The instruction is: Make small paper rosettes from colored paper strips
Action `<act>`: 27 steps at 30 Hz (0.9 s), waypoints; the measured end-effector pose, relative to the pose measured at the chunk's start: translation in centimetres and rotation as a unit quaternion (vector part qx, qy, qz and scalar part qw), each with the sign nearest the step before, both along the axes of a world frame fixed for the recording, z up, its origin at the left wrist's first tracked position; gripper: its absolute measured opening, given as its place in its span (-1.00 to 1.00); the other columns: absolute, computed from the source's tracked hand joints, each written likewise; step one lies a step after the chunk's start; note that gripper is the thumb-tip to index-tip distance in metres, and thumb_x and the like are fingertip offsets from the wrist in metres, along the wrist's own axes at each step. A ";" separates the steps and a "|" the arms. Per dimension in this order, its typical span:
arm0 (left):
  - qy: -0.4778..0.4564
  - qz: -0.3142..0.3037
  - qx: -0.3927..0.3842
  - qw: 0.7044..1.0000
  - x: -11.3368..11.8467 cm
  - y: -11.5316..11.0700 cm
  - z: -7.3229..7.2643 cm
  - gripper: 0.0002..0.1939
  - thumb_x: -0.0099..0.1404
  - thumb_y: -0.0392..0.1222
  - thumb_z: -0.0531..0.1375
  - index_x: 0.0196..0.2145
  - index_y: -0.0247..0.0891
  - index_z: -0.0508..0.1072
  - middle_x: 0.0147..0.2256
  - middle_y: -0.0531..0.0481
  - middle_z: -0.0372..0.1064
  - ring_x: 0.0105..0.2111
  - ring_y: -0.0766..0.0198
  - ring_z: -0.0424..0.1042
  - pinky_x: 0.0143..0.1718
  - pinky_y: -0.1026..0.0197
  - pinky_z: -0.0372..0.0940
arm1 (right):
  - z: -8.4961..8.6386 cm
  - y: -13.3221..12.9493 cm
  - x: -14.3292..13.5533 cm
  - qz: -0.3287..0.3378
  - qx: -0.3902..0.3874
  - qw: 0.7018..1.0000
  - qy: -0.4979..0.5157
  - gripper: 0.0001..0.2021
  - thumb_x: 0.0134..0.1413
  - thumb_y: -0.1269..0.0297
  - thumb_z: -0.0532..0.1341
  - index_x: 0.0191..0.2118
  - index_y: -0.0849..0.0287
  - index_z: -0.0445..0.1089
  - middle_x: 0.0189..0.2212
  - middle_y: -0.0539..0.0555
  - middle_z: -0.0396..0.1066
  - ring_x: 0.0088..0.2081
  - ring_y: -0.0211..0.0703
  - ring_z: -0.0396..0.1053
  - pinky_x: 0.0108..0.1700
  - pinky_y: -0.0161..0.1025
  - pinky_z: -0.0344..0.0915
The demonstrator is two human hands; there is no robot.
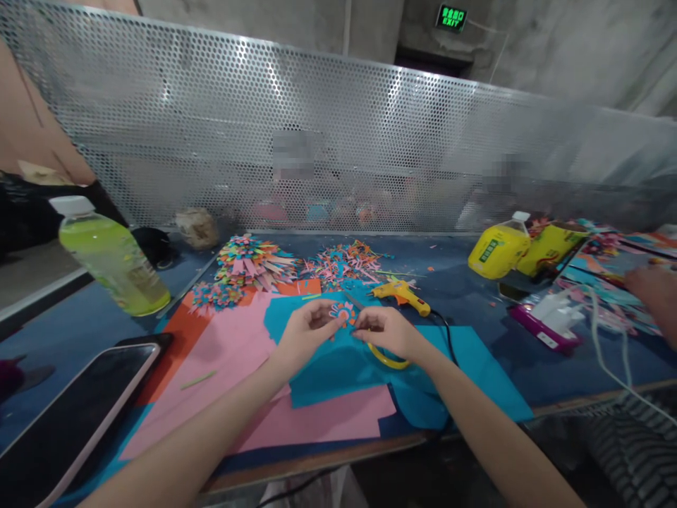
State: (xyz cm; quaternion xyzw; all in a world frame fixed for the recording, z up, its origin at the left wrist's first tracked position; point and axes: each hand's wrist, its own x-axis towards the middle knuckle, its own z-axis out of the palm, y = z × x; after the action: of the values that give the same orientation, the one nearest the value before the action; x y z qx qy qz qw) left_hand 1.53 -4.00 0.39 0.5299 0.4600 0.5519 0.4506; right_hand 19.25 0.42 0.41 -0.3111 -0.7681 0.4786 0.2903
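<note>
Between my two hands is a small felt flower (343, 313) with pink, orange and blue petals. My left hand (313, 326) pinches it from the left, thumb and fingers closed on its edge. Close to its right side, the fingers of my right hand (385, 327) are pinched together; what they hold, if anything, is too small to make out. Scissors with a yellow handle (390, 358) lie partly under my right hand. Below both hands spread blue felt sheets (328, 377), overlapping pink felt (222, 381). A yellow glue gun (403, 293) lies just beyond my right hand.
Finished-looking felt bundles (254, 261) and a pile of cut felt strips (343, 262) sit at the back. A phone (79, 416) and green drink bottle (113, 257) stand left. Rightward are a yellow bottle (497, 247), a purple power strip (544, 328) and another person's hand (653, 289).
</note>
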 end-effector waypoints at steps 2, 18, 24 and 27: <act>0.000 -0.002 -0.001 1.000 0.1 0.0 0.0 -0.66 -0.01 -0.07 0.27 -0.31 -0.29 0.34 -0.57 0.11 0.33 -0.59 0.40 0.29 -0.55 0.34 0.19 | 0.0 0.0 0.0 0.006 -0.015 1.000 0.007 -0.80 -0.12 0.20 0.25 -0.44 0.24 0.29 -0.53 -0.02 0.30 -0.49 -0.32 0.26 -0.42 -0.34 0.21; 0.364 0.093 0.158 0.913 -2.5 0.7 -0.5 -0.67 0.08 -0.07 0.19 -0.18 -0.19 0.43 -0.14 -0.09 0.40 -0.07 0.09 0.30 -0.04 0.07 0.15 | -0.3 0.0 0.3 -0.023 0.006 0.999 -0.027 -0.77 -0.11 0.16 0.23 -0.42 0.25 0.31 -0.56 -0.02 0.28 -0.52 -0.32 0.23 -0.47 -0.36 0.17; 0.316 -0.024 0.109 0.942 -0.2 -0.7 -0.2 -0.85 0.14 -0.13 0.13 -0.37 -0.16 0.48 -0.43 0.06 0.44 -0.43 0.29 0.38 -0.43 0.31 0.21 | 0.3 -0.5 0.5 0.021 0.070 0.994 -0.080 -0.81 -0.03 0.20 0.18 -0.40 0.25 0.34 -0.51 0.00 0.32 -0.45 -0.29 0.28 -0.38 -0.35 0.22; 0.250 -0.003 0.097 0.963 -0.8 -0.3 -0.3 -0.83 0.13 -0.11 0.14 -0.39 -0.19 0.49 -0.42 0.03 0.45 -0.39 0.27 0.40 -0.39 0.30 0.23 | 1.1 -0.8 1.3 -0.032 0.162 0.977 -0.138 -0.84 0.07 0.24 0.10 -0.34 0.24 0.33 -0.45 0.03 0.35 -0.39 -0.27 0.30 -0.31 -0.33 0.23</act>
State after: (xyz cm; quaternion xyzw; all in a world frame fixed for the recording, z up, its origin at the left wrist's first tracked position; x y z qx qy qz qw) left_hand 0.71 -4.29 0.08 0.6933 0.5007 0.4427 0.2695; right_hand 20.53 -0.36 1.47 -0.3475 -0.8577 0.2907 0.2431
